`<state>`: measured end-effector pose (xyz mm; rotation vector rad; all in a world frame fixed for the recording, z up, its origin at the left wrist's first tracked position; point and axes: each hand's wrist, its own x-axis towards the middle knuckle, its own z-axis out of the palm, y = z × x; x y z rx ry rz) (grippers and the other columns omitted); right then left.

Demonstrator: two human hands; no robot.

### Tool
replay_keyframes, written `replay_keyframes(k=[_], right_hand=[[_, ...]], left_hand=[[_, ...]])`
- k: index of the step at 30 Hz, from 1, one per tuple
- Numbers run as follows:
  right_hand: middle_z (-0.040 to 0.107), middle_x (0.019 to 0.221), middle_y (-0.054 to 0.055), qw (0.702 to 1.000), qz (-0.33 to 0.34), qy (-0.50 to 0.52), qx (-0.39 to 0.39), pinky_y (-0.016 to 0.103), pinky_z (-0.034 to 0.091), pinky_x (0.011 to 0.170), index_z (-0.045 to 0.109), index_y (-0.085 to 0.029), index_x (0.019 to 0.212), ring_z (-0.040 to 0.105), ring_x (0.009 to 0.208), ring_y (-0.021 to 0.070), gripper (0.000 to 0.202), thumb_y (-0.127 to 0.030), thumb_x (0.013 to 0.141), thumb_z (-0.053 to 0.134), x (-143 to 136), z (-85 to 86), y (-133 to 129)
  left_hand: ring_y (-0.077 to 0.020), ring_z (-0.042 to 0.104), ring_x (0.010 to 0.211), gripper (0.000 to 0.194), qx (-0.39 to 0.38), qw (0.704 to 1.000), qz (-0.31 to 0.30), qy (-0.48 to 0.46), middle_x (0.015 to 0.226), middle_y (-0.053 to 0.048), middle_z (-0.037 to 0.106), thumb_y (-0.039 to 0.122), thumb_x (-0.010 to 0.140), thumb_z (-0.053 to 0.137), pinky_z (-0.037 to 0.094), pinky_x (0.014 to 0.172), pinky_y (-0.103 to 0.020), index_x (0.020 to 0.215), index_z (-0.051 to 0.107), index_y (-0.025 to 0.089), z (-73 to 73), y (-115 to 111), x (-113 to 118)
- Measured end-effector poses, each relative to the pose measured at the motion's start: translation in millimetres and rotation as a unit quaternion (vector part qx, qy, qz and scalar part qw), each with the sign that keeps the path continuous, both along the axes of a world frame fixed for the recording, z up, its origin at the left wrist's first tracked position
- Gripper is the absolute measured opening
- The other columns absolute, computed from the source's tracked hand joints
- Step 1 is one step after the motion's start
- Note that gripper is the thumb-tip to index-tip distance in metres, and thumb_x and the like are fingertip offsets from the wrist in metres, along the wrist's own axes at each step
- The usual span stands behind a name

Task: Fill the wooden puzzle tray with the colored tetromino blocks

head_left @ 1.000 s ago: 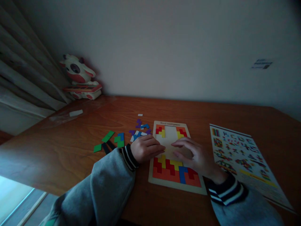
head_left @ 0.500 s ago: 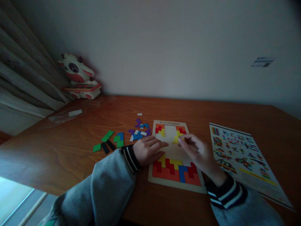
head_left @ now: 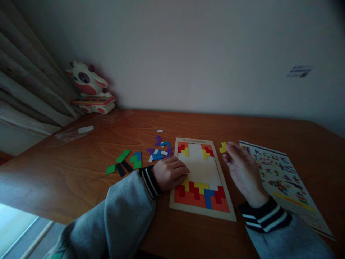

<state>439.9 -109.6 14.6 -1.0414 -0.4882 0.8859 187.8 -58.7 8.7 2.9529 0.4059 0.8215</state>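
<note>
One yellow piece (head_left: 223, 148) pinched in right hand (head_left: 244, 171): hold lightly, turn gently; steady board (head_left: 202, 171) with left hand (head_left: 171, 173), too hidden to tell its grip.

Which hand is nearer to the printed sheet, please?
Right: the right hand is at the left edge of the printed sheet; the left hand is farther left, at the puzzle board.

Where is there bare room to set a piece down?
Free: the table between the puzzle board and the wall, the stretch in front of the green pieces, and the board's bare middle. Crowded: left of the board, with purple pieces and the left hand; right of it, with the right hand, yellow piece and printed sheet.
</note>
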Motion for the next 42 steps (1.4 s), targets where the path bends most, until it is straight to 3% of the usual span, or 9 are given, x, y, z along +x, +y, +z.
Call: replay_keyframes(k=[10,18,26,30,37,42], right_hand=[[0.069,0.083,-0.004,0.999,0.034,0.014,0.011,0.018,0.054,0.072,0.072,-0.023,0.078,0.064,0.078,0.0092,0.031,-0.025,0.055,0.092,-2.0,-5.1,0.0],[0.069,0.082,-0.004,0.997,0.071,0.003,-0.004,0.024,0.054,0.074,0.072,-0.028,0.103,0.065,0.076,0.0109,0.045,-0.025,0.061,0.088,-6.5,-3.1,-1.5],[0.069,0.089,-0.002,0.995,0.089,-0.031,-0.017,0.027,0.055,0.072,0.072,-0.025,0.094,0.066,0.079,0.0135,0.032,-0.03,0.065,0.086,-6.7,-5.8,-2.7],[0.067,0.087,-0.002,0.996,0.076,-0.03,-0.028,0.028,0.056,0.065,0.068,-0.024,0.086,0.068,0.075,0.0153,0.034,-0.032,0.06,0.088,-6.8,-3.9,-3.0],[0.063,0.079,-0.004,0.997,0.064,-0.025,-0.03,0.021,0.051,0.06,0.066,-0.022,0.077,0.061,0.07,0.0097,0.03,-0.03,0.061,0.089,-7.1,-5.5,-2.2],[0.063,0.078,-0.005,0.997,0.058,-0.041,-0.012,0.021,0.046,0.056,0.067,-0.024,0.082,0.054,0.064,0.0083,0.029,-0.031,0.062,0.088,-6.5,-6.3,-2.6]], left_hand=[[-0.0175,0.064,0.078,0.02,0.002,1.0,0.001,-0.001,0.089,-0.006,0.073,0.022,0.094,0.05,0.054,0.071,-0.03,0.102,0.068,0.016,-1.3,-0.1,0.2],[-0.0186,0.064,0.08,0.023,-0.006,0.999,0.042,-0.013,0.093,-0.007,0.072,0.016,0.092,0.047,0.054,0.075,-0.032,0.105,0.066,0.016,-3.5,3.4,-2.0],[-0.0183,0.064,0.081,0.023,-0.024,0.997,0.073,-0.027,0.093,-0.007,0.071,0.014,0.091,0.047,0.056,0.077,-0.032,0.103,0.066,0.016,-1.1,2.1,-0.7],[-0.0183,0.064,0.082,0.022,-0.029,0.997,0.072,-0.02,0.093,-0.007,0.071,0.016,0.092,0.047,0.056,0.077,-0.032,0.105,0.066,0.016,-1.7,1.8,-0.4],[-0.0183,0.064,0.081,0.022,-0.023,0.997,0.066,-0.023,0.092,-0.007,0.071,0.017,0.093,0.047,0.055,0.075,-0.032,0.105,0.065,0.016,-5.0,2.9,-0.6],[-0.0188,0.064,0.082,0.022,-0.033,0.997,0.067,-0.017,0.095,-0.007,0.071,0.016,0.092,0.048,0.056,0.076,-0.032,0.106,0.065,0.015,-2.8,1.8,-0.3]])
